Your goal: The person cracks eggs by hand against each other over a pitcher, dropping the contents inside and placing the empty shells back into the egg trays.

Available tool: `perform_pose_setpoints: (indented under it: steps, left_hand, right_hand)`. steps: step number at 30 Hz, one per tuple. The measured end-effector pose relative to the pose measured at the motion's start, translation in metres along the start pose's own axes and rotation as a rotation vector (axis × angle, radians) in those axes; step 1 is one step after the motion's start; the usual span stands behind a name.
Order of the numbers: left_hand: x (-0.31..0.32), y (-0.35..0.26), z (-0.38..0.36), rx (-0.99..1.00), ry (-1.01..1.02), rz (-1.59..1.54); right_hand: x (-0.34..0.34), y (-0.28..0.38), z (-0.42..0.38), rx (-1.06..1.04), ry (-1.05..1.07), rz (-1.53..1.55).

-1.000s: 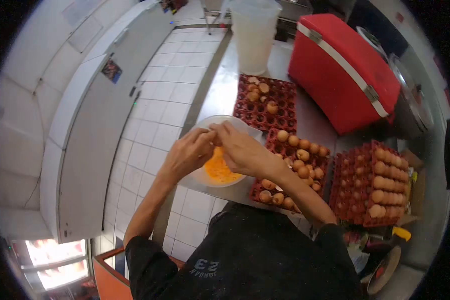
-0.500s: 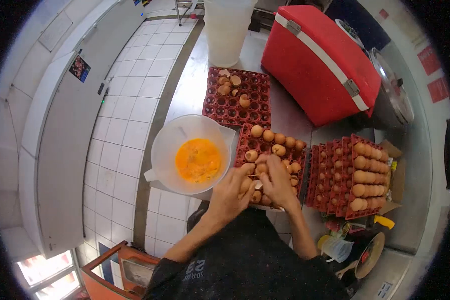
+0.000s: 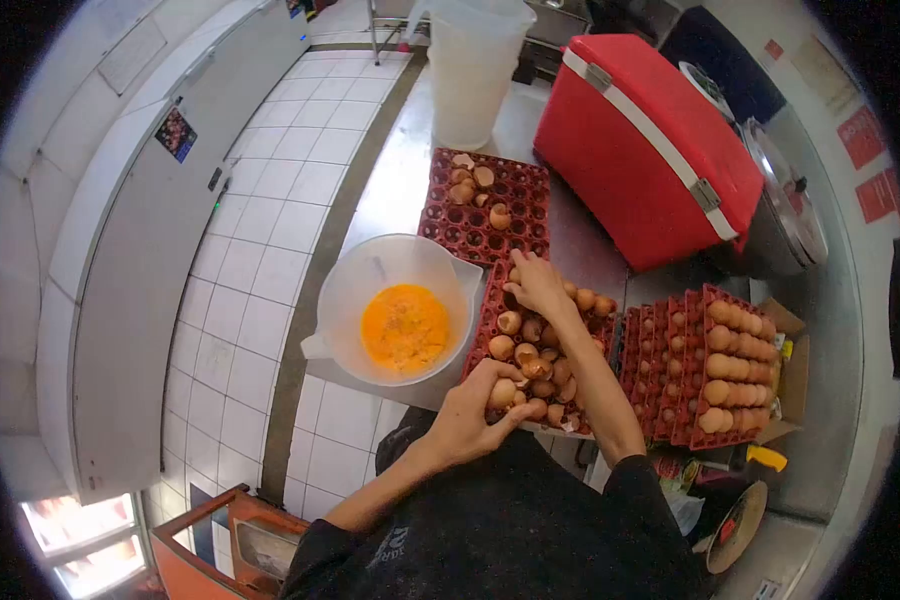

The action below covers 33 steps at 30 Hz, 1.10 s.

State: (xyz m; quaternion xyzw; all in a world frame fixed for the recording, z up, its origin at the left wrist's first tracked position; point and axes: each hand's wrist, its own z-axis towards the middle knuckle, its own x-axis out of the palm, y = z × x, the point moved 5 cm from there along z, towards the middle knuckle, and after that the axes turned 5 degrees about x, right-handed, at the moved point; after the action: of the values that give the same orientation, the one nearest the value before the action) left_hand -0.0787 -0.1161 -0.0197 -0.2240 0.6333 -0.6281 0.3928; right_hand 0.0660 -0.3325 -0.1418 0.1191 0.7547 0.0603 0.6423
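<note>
My left hand point(image 3: 473, 410) is closed round a brown egg point(image 3: 502, 393) at the near left corner of a red egg tray point(image 3: 487, 325). At the far end of that tray, my right hand point(image 3: 540, 287) has its fingers curled over another egg point(image 3: 515, 274), partly hidden by them. Between my hands lie broken eggshells point(image 3: 536, 368) heaped among the tray's cups, with several whole-looking eggs point(image 3: 585, 300) along the far row. Just left of the tray stands a translucent mixing jug point(image 3: 335, 300) holding beaten-looking orange yolk point(image 3: 405, 328).
Behind is a second red tray point(image 3: 455, 238) with a few shells. A tall plastic pitcher point(image 3: 475, 90) stands beyond it. A red cooler box point(image 3: 640, 150) sits back right, and stacked trays of eggs point(image 3: 695, 370) stand at the right.
My right hand has left the shells beside my left hand and moved to the tray's far row. My left hand stays near the tray's near corner. The view has shifted slightly.
</note>
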Motion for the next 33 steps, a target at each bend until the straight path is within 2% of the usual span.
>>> perform_pose_setpoints:
  steps: [1, 3, 5, 7, 8, 9, 10, 11, 12, 13, 14, 15, 17, 18, 19, 21, 25, 27, 30, 33]
  left_hand:
    - [-0.001, 0.002, 0.001, 0.0, -0.023, 0.001]
    - [-0.001, 0.008, 0.001, -0.051, -0.076, -0.224]
    - [-0.005, 0.004, 0.006, -0.034, -0.128, -0.244]
    - [-0.017, 0.0, 0.013, -0.011, -0.189, -0.258]
    - [-0.03, -0.013, 0.015, 0.256, -0.286, -0.108]
    - [-0.04, -0.028, 0.014, 0.519, -0.373, 0.052]
    - [-0.052, -0.037, 0.013, 0.65, -0.551, 0.1]
    - [-0.054, -0.038, 0.019, 0.648, -0.545, 0.1]
    - [-0.06, -0.042, 0.018, 0.721, -0.74, 0.183]
    - [-0.066, -0.045, 0.014, 0.794, -0.932, 0.269]
    - [-0.068, -0.04, 0.02, 0.735, -0.923, 0.333]
    - [-0.07, -0.04, 0.024, 0.733, -0.909, 0.34]
    - [-0.071, -0.035, 0.04, 0.544, -0.743, 0.419]
    - [-0.076, -0.03, 0.036, 0.575, -0.848, 0.411]
    - [-0.076, -0.027, 0.033, 0.583, -0.842, 0.417]
    - [-0.083, -0.021, 0.024, 0.457, -0.945, 0.341]
    - [-0.087, -0.012, 0.025, 0.495, -0.83, 0.405]
    - [-0.089, -0.005, 0.02, 0.353, -0.814, 0.232]
    - [-0.097, -0.006, 0.017, 0.367, -0.759, 0.247]
    - [-0.101, 0.0, 0.015, 0.296, -0.735, 0.263]
  right_hand:
    - [0.001, -0.001, 0.005, -0.021, 0.002, -0.008]
    - [0.002, -0.004, 0.01, -0.069, 0.016, -0.051]
    - [-0.001, -0.005, 0.012, -0.126, 0.024, -0.051]
    - [-0.025, -0.005, 0.004, 0.071, -0.064, 0.319]
    - [-0.047, 0.008, -0.013, 0.19, -0.145, 0.55]
    - [-0.057, 0.024, -0.026, 0.172, -0.143, 0.545]
    - [-0.061, 0.036, -0.039, 0.162, -0.124, 1.14]
    - [-0.065, 0.048, -0.055, 0.152, -0.098, 1.739]
    - [-0.072, 0.065, -0.071, 0.162, -0.107, 1.747]
    - [-0.08, 0.092, -0.086, 0.082, -0.002, 1.892]
    - [-0.087, 0.119, -0.097, -0.007, 0.107, 2.034]
    - [-0.092, 0.144, -0.106, -0.003, 0.103, 2.048]
    - [-0.091, 0.168, -0.119, 0.318, -0.072, 2.068]
    - [-0.089, 0.168, -0.116, 0.162, 0.011, 2.05]
    - [-0.085, 0.166, -0.114, 0.154, 0.005, 2.057]
    - [-0.076, 0.168, -0.114, 0.192, 0.075, 2.062]
    - [-0.076, 0.183, -0.113, 0.184, 0.103, 2.025]
    - [-0.073, 0.183, -0.112, 0.184, 0.058, 2.01]
    - [-0.074, 0.183, -0.112, 0.136, 0.168, 1.967]
    - [-0.066, 0.181, -0.107, 0.137, 0.142, 1.925]
